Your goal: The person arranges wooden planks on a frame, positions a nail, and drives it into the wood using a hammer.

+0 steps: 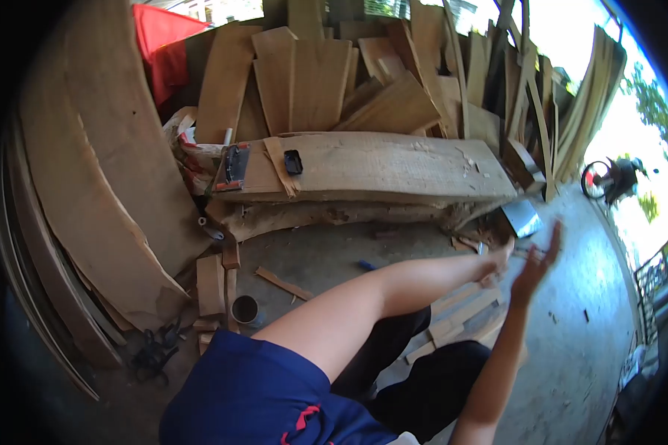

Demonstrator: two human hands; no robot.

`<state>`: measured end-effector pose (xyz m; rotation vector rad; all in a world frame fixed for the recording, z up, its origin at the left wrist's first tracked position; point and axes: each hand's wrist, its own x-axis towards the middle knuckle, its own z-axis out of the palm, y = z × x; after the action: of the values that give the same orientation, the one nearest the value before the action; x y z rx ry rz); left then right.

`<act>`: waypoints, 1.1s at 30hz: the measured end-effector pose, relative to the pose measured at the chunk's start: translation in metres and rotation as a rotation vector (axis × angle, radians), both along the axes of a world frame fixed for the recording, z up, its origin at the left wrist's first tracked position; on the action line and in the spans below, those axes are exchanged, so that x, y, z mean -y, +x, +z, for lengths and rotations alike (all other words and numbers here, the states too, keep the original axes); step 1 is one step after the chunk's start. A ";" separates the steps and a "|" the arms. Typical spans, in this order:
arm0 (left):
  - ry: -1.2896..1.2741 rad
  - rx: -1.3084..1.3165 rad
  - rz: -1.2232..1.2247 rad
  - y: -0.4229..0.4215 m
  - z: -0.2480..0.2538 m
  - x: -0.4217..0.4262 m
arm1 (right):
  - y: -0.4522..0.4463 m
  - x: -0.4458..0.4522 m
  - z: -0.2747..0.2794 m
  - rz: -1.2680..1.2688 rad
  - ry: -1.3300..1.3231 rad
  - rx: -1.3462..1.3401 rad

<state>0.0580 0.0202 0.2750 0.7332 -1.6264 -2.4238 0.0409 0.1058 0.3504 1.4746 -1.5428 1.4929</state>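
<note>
My right hand [534,268] is raised at the right, its fingers stretched out and apart with nothing in them. It appears close to a bare foot [499,261], though I cannot tell whether they touch. A bare leg [364,297] in blue shorts [237,393] crosses the lower view. Dark cloth [434,378] lies between the leg and my forearm. Beyond is a thick wooden slab [393,163], bearing a black tool with orange ends [234,167], a thin wood strip [280,167] and a small black case [294,162]. My left hand is out of view.
Many boards [319,81] lean behind the slab, and large planks [104,163] stand at the left. Wood offcuts [460,315] and a round container [246,310] are on the floor [564,341]. A shiny sheet [522,218] lies near the slab's right end; a motorbike [616,179] stands farther right.
</note>
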 end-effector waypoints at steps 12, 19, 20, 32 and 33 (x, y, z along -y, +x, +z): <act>0.476 -1.105 -0.111 0.127 0.088 0.054 | -0.096 -0.094 -0.122 0.075 1.613 1.207; -0.651 0.305 0.057 0.202 0.053 0.079 | -0.063 -0.292 -0.285 -0.338 -0.150 1.578; -0.672 0.465 -0.048 0.217 0.043 0.083 | -0.051 -0.343 -0.350 -0.640 0.199 1.392; -0.028 0.371 -0.530 0.266 0.040 0.043 | 0.306 -0.552 -0.431 -1.602 0.952 1.645; -0.022 0.400 -0.524 0.253 0.037 0.040 | 0.302 -0.543 -0.435 -1.559 0.926 1.648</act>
<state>0.3109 -0.0201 0.3122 0.9326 -2.2347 -2.7204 0.3430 0.6487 -0.0845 -1.4198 -3.0460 0.5886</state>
